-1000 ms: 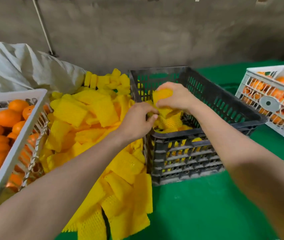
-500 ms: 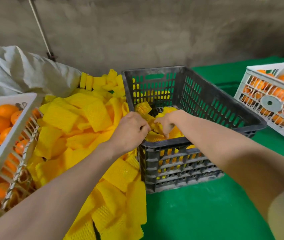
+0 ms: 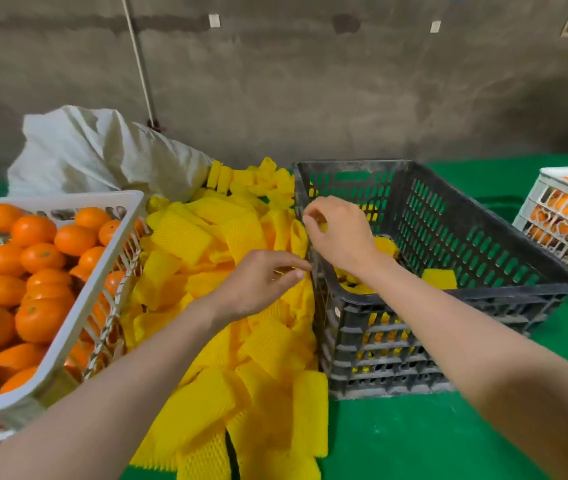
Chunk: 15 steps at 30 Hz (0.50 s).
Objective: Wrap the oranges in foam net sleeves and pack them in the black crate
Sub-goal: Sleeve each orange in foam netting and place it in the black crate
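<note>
You're working in a fruit-packing shed or warehouse rather than a home: a bare, stained concrete wall runs behind a table covered in green cloth. On it you have a white basket heaped with loose oranges, a big pile of yellow foam net sleeves and a slotted black crate. A second white crate of fruit stands at your right, and a bulky white sack slumps against the wall.
</note>
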{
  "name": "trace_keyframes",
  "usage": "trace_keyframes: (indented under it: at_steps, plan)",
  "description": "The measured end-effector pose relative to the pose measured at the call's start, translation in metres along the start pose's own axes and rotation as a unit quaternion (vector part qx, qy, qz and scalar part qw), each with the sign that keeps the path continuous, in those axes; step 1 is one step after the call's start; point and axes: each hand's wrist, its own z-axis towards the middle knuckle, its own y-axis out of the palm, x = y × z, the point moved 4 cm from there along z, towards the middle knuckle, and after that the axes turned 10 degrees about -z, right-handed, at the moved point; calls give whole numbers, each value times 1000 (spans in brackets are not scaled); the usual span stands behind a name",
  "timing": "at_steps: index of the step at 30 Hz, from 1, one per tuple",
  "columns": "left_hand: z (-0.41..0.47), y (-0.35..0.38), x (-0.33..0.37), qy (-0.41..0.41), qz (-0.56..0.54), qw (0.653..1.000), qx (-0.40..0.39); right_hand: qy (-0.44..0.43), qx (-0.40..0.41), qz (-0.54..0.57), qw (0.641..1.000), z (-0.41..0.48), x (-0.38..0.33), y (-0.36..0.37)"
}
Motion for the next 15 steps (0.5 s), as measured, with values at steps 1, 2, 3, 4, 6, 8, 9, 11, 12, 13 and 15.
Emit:
trace_keyframes:
  at_steps: [1,2,3,4,6,8,9,11,12,13,15]
  plan:
    - [-7,-13,-4,-9,-3,1000,15,-9,22,42,999,-3,-17,-3]
    - [-14,-27,-8,-18,-13,999,33,-24,31,78,996,-7,-34,-3]
    - [-22,-40,-14,-30,-28,998,53,-43,26,105,993,-11,-51,1]
    - [-31,-52,-20,-46,-39,995,73,-62,5,124,990,-16,-66,9]
    - [-51,-74,-33,-77,-31,991,105,-88,-80,132,984,-26,-92,39]
    - [-72,-90,-46,-102,-13,987,121,-87,-191,87,974,-38,-109,81]
    - [-82,-96,-52,-116,-8,986,123,-79,-245,54,965,-43,-114,102]
    - [-99,-106,-61,-143,-5,982,124,-84,-324,-9,942,-53,-122,141]
    - [-106,-110,-64,-152,-4,981,123,-91,-348,-37,932,-57,-125,156]
    - [-113,-114,-67,-160,0,979,125,-87,-363,-61,926,-60,-127,169]
    - [-124,-122,-71,-165,15,977,134,-57,-373,-96,921,-63,-128,186]
